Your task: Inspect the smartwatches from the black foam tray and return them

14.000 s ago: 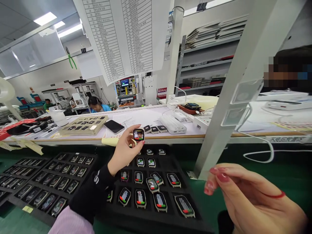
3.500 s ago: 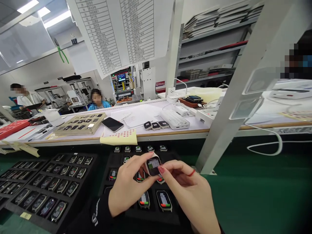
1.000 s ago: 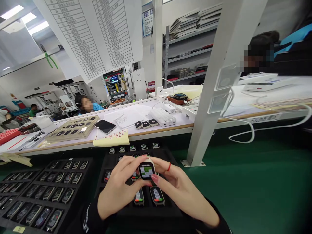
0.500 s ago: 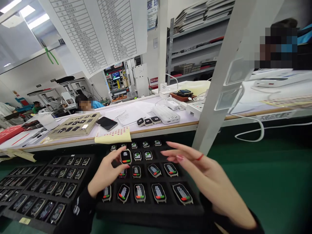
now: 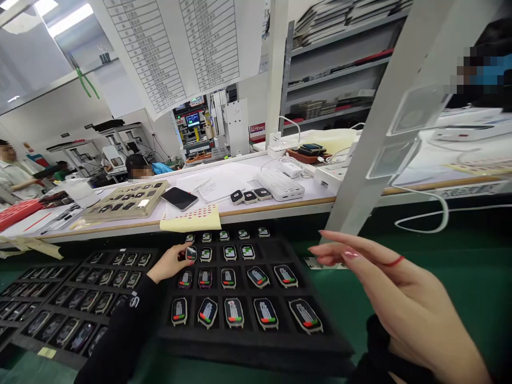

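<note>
My left hand (image 5: 172, 262) pinches a smartwatch (image 5: 191, 254) between thumb and fingers, at the left end of the second row from the back in the black foam tray (image 5: 256, 346). Whether the watch rests in its slot, I cannot tell. Other smartwatches fill most of the slots. Those in the front rows, such as one watch (image 5: 266, 313), show red and green at the bottom of lit screens; those at the back show green and white. The right-end slot of the second row holds no watch. My right hand (image 5: 384, 282) hovers right of the tray, fingers stretched out, holding nothing.
Left of the tray stand more black trays (image 5: 86, 309) of watches. Behind is a bench shelf (image 5: 248, 210) with a phone (image 5: 180, 198), a white power bank (image 5: 280, 185), several watch pieces and a beige tray (image 5: 124, 201). A white post (image 5: 360, 176) rises at right. People work farther back.
My left hand has carried the smartwatch left and back to the row's left end. My right hand has moved right, away from the tray. The view has shifted slightly.
</note>
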`<state>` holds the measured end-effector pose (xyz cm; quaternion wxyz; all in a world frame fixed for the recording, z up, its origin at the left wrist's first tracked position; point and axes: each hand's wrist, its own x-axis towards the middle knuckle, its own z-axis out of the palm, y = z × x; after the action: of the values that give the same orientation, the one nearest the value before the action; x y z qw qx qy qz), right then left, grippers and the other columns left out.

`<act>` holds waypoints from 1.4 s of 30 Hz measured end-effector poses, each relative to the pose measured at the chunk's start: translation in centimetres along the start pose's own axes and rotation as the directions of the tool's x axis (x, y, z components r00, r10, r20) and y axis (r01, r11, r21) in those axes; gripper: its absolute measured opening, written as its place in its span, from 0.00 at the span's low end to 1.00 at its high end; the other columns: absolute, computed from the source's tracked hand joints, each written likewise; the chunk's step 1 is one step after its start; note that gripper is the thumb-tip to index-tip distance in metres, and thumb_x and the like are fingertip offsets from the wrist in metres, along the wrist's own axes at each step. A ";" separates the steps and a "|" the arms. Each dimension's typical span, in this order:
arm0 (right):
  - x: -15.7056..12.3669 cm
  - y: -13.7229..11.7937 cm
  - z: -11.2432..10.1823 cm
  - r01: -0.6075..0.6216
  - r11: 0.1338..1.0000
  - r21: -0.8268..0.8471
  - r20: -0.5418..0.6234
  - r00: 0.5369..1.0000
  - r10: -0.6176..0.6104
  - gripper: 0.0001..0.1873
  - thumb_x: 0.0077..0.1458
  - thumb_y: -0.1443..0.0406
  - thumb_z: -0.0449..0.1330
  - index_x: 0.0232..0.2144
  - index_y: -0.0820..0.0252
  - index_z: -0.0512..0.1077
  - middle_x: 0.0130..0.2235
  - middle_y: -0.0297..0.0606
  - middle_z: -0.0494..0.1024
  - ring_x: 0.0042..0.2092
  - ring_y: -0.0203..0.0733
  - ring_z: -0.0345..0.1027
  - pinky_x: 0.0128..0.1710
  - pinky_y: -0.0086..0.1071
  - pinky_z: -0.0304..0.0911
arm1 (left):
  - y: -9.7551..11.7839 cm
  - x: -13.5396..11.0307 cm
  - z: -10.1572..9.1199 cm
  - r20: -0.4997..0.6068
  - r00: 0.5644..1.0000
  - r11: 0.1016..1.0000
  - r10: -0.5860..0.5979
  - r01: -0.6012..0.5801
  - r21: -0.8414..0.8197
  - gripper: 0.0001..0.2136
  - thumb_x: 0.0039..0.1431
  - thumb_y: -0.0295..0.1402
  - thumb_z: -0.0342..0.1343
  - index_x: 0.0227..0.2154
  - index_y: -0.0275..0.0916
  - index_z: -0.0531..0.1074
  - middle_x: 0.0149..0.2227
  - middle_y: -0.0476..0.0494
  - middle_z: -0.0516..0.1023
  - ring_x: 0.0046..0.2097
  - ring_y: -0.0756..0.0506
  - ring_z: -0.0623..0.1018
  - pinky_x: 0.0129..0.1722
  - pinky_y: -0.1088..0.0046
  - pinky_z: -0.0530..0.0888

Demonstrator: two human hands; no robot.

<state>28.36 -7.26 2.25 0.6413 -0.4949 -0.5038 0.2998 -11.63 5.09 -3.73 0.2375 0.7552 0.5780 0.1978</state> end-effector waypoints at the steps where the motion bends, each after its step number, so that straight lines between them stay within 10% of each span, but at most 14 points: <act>1: 0.0 0.1 0.4 0.018 1.000 -0.007 0.045 0.999 -0.018 0.23 0.57 0.44 0.63 0.45 0.52 0.79 0.37 0.43 0.82 0.37 0.49 0.77 0.42 0.40 0.75 | 0.1 0.1 -0.1 0.015 1.000 1.000 0.021 -0.021 0.013 0.30 0.51 0.37 0.63 0.59 0.39 0.69 0.45 0.41 0.76 0.45 0.42 0.75 0.49 0.64 0.73; 4: 1.1 1.4 2.1 0.053 0.994 -0.096 0.318 0.948 -0.020 0.25 0.62 0.46 0.57 0.51 0.57 0.75 0.41 0.43 0.81 0.41 0.49 0.77 0.43 0.39 0.74 | 0.3 0.6 -0.7 0.044 0.996 0.996 0.073 -0.075 0.053 0.32 0.49 0.39 0.66 0.59 0.43 0.70 0.48 0.39 0.73 0.48 0.40 0.73 0.46 0.64 0.75; 8: 4.7 5.4 5.3 0.226 0.881 -0.415 0.642 0.759 0.108 0.22 0.70 0.55 0.49 0.55 0.61 0.72 0.43 0.42 0.81 0.41 0.47 0.76 0.39 0.36 0.72 | 1.0 1.9 -0.2 0.022 0.991 0.984 0.128 -0.130 0.124 0.19 0.63 0.41 0.53 0.55 0.44 0.74 0.48 0.38 0.72 0.51 0.39 0.71 0.51 0.61 0.73; 12: 8.1 9.1 9.1 0.317 0.768 -0.556 0.660 0.730 0.177 0.11 0.69 0.65 0.54 0.41 0.62 0.77 0.39 0.41 0.80 0.41 0.44 0.74 0.47 0.40 0.69 | 1.9 3.6 2.0 0.017 0.984 0.960 0.176 -0.176 0.217 0.15 0.66 0.37 0.48 0.44 0.40 0.79 0.43 0.37 0.73 0.50 0.37 0.71 0.57 0.56 0.67; 18: 9.8 11.3 12.3 0.392 0.631 -0.670 0.658 0.707 0.260 0.13 0.66 0.60 0.61 0.47 0.64 0.73 0.49 0.44 0.74 0.48 0.48 0.71 0.49 0.46 0.69 | 2.2 5.2 3.4 -0.013 0.981 0.939 0.194 -0.182 0.292 0.15 0.65 0.32 0.46 0.31 0.35 0.78 0.38 0.35 0.74 0.47 0.36 0.72 0.57 0.53 0.65; 32: 12.1 12.9 11.3 0.194 0.755 -0.626 0.694 0.580 0.427 0.12 0.68 0.59 0.59 0.47 0.62 0.73 0.46 0.41 0.75 0.43 0.45 0.73 0.44 0.41 0.72 | 3.2 3.8 2.0 0.059 0.990 0.986 0.125 -0.118 -0.114 0.15 0.63 0.43 0.46 0.39 0.38 0.73 0.29 0.47 0.75 0.26 0.47 0.70 0.29 0.71 0.68; 42: 12.3 13.9 11.4 0.190 0.810 -0.554 0.748 0.541 0.385 0.13 0.67 0.59 0.60 0.46 0.63 0.73 0.47 0.41 0.75 0.45 0.46 0.72 0.45 0.43 0.71 | 3.8 3.8 3.4 -0.023 1.000 0.901 0.006 -0.015 -0.433 0.11 0.58 0.39 0.60 0.34 0.36 0.76 0.31 0.45 0.77 0.28 0.49 0.71 0.28 0.75 0.67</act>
<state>23.01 12.05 -6.45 0.1216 -0.4889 -0.7815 0.3681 -5.78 7.51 -4.17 0.3923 0.6846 0.5179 0.3306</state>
